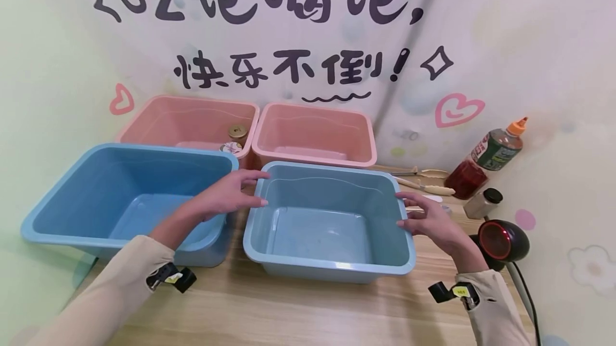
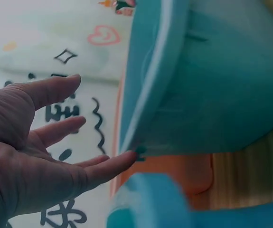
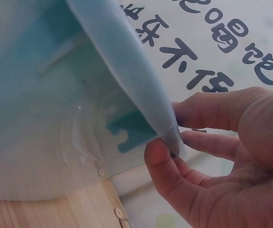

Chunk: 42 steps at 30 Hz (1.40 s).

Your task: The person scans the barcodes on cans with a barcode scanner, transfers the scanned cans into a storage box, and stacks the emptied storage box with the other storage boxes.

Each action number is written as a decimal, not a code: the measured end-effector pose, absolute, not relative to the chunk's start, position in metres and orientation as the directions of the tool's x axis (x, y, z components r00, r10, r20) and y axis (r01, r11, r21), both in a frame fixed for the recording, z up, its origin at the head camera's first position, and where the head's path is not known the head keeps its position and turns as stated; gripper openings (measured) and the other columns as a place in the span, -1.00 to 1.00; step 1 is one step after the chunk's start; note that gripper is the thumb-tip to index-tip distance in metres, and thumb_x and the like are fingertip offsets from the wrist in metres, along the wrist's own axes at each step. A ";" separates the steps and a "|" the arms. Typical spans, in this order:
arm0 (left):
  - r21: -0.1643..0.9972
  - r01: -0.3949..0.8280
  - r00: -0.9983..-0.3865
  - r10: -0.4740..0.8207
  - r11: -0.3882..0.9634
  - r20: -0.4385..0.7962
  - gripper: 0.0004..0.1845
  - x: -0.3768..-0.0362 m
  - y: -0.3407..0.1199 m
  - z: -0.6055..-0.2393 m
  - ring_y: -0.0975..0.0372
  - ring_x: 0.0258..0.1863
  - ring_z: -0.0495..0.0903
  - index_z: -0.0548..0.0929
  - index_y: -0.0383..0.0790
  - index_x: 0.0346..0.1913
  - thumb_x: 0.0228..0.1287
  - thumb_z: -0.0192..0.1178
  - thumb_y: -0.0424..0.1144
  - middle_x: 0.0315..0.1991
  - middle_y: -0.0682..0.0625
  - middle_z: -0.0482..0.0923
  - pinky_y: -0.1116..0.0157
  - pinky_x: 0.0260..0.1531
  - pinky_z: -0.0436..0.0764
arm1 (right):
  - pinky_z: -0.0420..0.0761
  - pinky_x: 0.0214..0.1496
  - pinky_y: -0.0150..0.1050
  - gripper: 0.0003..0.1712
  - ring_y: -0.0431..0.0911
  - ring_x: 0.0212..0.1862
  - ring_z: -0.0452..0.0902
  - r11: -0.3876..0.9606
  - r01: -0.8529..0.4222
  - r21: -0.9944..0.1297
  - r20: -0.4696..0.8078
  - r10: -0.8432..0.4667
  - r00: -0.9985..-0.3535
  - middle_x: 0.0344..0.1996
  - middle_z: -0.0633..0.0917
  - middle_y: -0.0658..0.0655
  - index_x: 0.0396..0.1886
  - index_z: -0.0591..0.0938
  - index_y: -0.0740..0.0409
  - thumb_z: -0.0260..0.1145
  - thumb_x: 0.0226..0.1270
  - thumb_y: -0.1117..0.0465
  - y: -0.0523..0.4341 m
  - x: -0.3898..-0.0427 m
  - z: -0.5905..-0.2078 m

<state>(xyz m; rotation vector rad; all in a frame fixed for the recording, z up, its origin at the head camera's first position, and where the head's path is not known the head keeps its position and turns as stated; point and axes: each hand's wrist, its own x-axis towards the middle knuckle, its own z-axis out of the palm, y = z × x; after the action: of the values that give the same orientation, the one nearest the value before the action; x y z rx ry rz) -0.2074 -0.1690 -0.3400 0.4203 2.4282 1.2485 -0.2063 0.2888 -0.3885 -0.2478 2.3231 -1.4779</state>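
Note:
An empty light blue plastic tub [image 1: 332,266] stands on the wooden table in front of me. My left hand [image 1: 226,193] is at its left side, fingers spread and mostly straight. In the left wrist view one fingertip [image 2: 132,156] reaches the tub's rim while the other fingers are apart from it. On the opposite side my right hand [image 1: 435,223] pinches the rim. The right wrist view shows a curled finger [image 3: 157,154] under the rim and the thumb above it.
A larger blue tub [image 1: 130,146] stands left. Behind are two pink tubs [image 1: 192,101], [image 1: 315,110]; the left one holds cans [image 1: 238,131]. At right are tongs [image 1: 428,188], a sauce bottle [image 1: 498,148], a black-lidded jar [image 1: 483,202] and a black corded device [image 1: 502,240].

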 end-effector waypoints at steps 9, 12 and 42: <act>0.799 0.010 -0.895 0.362 0.601 -0.261 -0.23 -0.208 -0.158 -0.350 -0.25 0.38 0.38 0.27 -0.31 0.48 0.26 0.36 -0.28 0.41 -0.37 0.35 -0.09 0.17 0.59 | 0.74 -0.11 -0.11 -0.18 0.06 0.01 0.61 0.418 0.056 -0.907 -0.218 -0.351 -0.911 0.34 0.29 0.53 0.50 0.22 0.27 0.37 0.31 0.29 0.293 -0.205 -0.389; 0.796 -0.030 -0.891 0.344 0.605 -0.295 -0.22 -0.209 -0.157 -0.352 -0.22 0.35 0.44 0.25 -0.32 0.49 0.26 0.36 -0.30 0.39 -0.38 0.38 -0.05 0.15 0.62 | 0.74 -0.12 -0.13 -0.18 0.01 -0.01 0.62 0.403 0.059 -0.913 -0.216 -0.357 -0.909 0.34 0.29 0.54 0.50 0.22 0.27 0.37 0.32 0.29 0.295 -0.205 -0.390; 0.786 -0.066 -0.900 0.304 0.614 -0.313 -0.28 -0.213 -0.160 -0.357 -0.02 -0.04 0.67 0.28 -0.40 0.45 0.26 0.31 -0.41 0.10 -0.37 0.60 0.02 -0.01 0.71 | 0.75 -0.11 -0.09 -0.24 -0.11 -0.04 0.67 0.372 0.066 -0.926 -0.208 -0.355 -0.911 0.30 0.36 0.56 0.49 0.23 0.31 0.31 0.39 0.27 0.297 -0.203 -0.384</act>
<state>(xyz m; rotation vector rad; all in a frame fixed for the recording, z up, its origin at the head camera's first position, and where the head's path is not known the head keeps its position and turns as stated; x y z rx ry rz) -0.2126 -0.1595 -0.3572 0.1894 2.4220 1.2041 -0.2032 0.2966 -0.3843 -0.2515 2.2652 -1.5540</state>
